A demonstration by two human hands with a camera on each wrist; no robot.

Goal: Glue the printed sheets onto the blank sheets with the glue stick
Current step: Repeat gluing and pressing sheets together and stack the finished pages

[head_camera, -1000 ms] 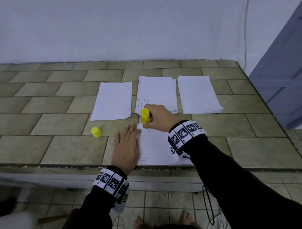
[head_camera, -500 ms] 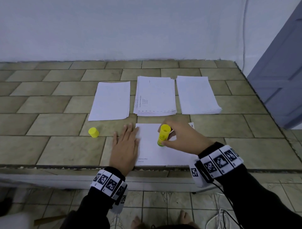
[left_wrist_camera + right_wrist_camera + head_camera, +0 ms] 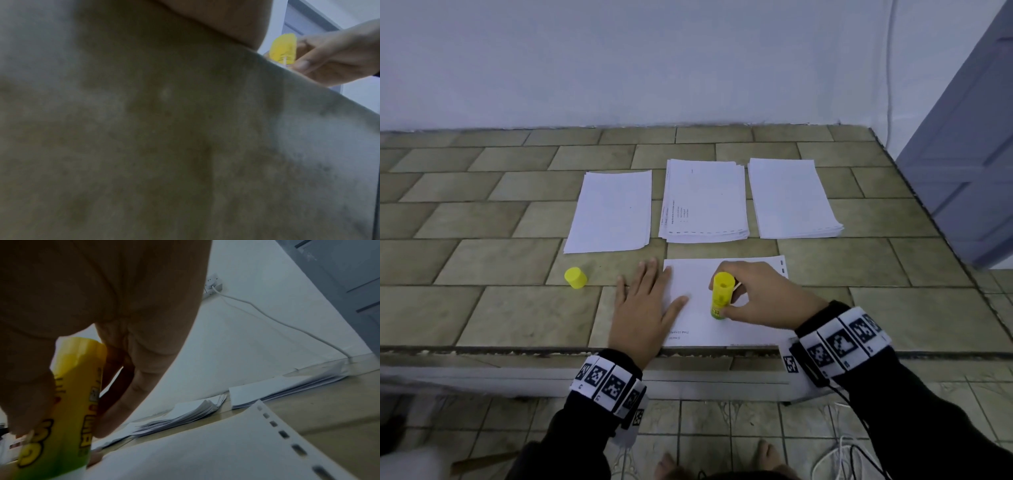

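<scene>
At lower centre our right hand [image 3: 760, 294] grips the glue stick [image 3: 722, 295], tip down on the sheet [image 3: 726, 329] at the desk [image 3: 482, 308] edge; our left hand [image 3: 642, 308] lies flat, fingers straight, pinning the sheet's left edge

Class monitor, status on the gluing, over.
Left hand flat, pinning sheet. Right hand gripping glue stick, tip down on sheet. Cap off, lying aside. Nothing in the way.
</scene>
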